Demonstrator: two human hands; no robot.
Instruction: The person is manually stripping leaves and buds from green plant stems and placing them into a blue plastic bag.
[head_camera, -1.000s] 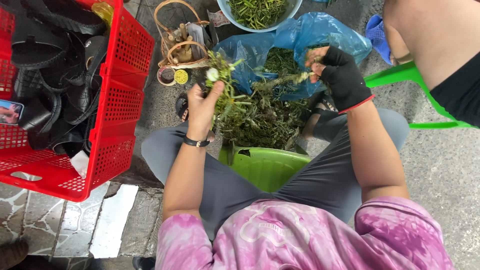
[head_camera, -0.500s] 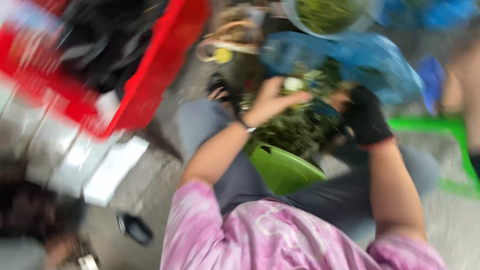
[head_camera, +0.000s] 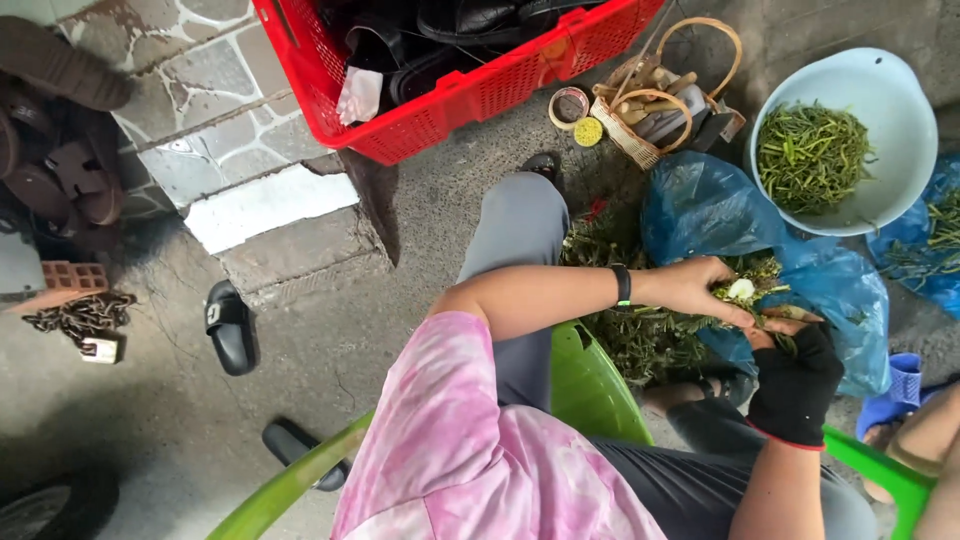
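My left hand (head_camera: 697, 287) is bare, with a black band on its wrist, and pinches a bunch of green stems with a small white flower (head_camera: 741, 290). My right hand (head_camera: 797, 383), in a black fingerless glove, grips the same bunch from below, the two hands touching. Under them lies a loose pile of green stems (head_camera: 645, 345) on an opened blue plastic bag (head_camera: 700, 210). I sit on a green plastic chair (head_camera: 592, 385).
A pale blue bowl (head_camera: 893, 85) with trimmed greens stands at the upper right. A red crate (head_camera: 470, 95) of dark shoes and a wicker basket (head_camera: 655, 120) lie beyond my knee. Black sandals (head_camera: 230, 325) lie on the concrete at left. Another person's leg (head_camera: 930, 440) is at the lower right.
The view has swung round, so the crate now lies at the top and the bowl at the right. My hands have closed in together on the stems.
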